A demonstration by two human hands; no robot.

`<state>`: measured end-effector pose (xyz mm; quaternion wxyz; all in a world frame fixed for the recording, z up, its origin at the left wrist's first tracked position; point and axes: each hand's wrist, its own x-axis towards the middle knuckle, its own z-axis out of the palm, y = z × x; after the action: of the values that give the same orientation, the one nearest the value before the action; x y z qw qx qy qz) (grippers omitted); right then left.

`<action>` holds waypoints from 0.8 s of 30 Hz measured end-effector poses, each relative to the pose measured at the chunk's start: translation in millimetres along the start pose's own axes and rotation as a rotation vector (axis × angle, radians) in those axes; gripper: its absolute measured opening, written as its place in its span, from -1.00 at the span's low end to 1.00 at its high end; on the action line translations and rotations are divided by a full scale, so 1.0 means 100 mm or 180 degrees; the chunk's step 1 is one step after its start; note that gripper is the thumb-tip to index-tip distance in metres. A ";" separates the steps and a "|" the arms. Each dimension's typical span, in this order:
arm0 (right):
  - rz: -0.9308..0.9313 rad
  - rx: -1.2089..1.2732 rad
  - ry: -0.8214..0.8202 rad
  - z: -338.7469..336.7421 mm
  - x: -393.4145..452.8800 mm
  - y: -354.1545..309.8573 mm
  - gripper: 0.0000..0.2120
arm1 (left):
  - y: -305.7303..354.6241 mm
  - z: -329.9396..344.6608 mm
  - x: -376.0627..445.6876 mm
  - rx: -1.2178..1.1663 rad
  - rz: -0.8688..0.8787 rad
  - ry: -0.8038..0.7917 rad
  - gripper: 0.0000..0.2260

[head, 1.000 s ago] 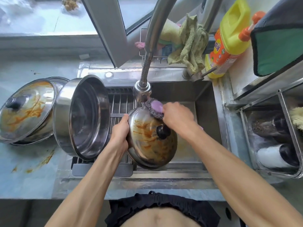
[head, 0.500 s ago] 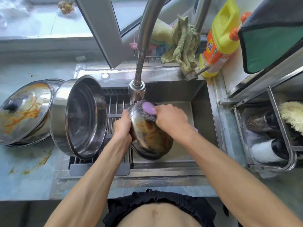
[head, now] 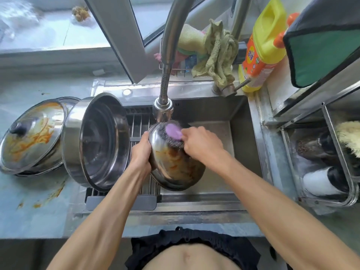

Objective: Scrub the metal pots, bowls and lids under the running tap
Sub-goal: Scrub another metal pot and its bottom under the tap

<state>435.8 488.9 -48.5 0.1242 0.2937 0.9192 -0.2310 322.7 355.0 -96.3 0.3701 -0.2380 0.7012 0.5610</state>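
My left hand grips the left rim of a metal lid smeared with orange sauce, tilted over the sink just under the tap head. A purple-backed steel-wire scrubber presses on the lid's upper part, held in my right hand. The lid's black knob is hidden. A large steel pot lies on its side on the drain rack, mouth toward me. At the far left a second sauce-stained lid with a black knob sits on another metal vessel.
The sink basin is open to the right of the lid. A yellow detergent bottle and green cloths stand behind the sink. A metal rack with containers is at right. Orange sauce spots mark the left counter.
The lid has been turned more edge-on, hiding its knob. The scrubber has stayed on the lid's upper part, working near the rim under the tap. My left hand keeps its grip.
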 end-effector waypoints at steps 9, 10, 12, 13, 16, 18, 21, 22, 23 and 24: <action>0.0008 -0.0107 -0.0012 0.02 0.24 0.27 -0.80 | 0.07 -0.21 0.11 -0.0006 -0.0018 -0.0223 -0.69; 0.0197 -0.0046 -0.0027 0.01 0.29 0.34 -0.77 | 0.07 -0.23 0.11 -0.0008 -0.0010 -0.0185 -0.70; 0.0240 0.0001 -0.0030 0.03 0.29 0.40 -0.76 | 0.07 -0.26 0.14 -0.0049 0.0018 -0.0137 -0.68; 0.0063 0.0041 -0.0061 0.06 0.27 0.37 -0.79 | 0.08 -0.26 0.14 -0.0048 0.0015 -0.0081 -0.67; -0.0402 -0.0002 -0.0175 0.03 0.29 0.27 -0.83 | 0.09 -0.29 0.17 -0.0015 -0.0014 -0.0085 -0.67; -0.0211 -0.0005 -0.0190 -0.02 0.38 0.31 -0.84 | 0.11 -0.30 0.15 0.0077 -0.0034 -0.0107 -0.68; -0.0495 -0.0061 -0.0144 -0.01 0.33 0.18 -0.81 | 0.13 -0.31 0.18 0.0131 -0.0001 -0.0017 -0.67; -0.0721 -0.0127 -0.0223 0.00 0.28 0.09 -0.80 | 0.14 -0.31 0.19 0.0118 0.0024 0.0048 -0.68; -0.0878 -0.0195 -0.0265 0.01 0.25 0.06 -0.80 | 0.13 -0.31 0.21 0.0110 0.0031 0.0076 -0.69; -0.0842 -0.0205 -0.0240 -0.01 0.28 0.06 -0.81 | 0.13 -0.30 0.21 0.0070 0.0017 0.0056 -0.71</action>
<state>417.4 507.3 -60.1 0.1364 0.1570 0.9515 -0.2267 292.3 331.3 -101.9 0.3649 -0.2370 0.7112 0.5521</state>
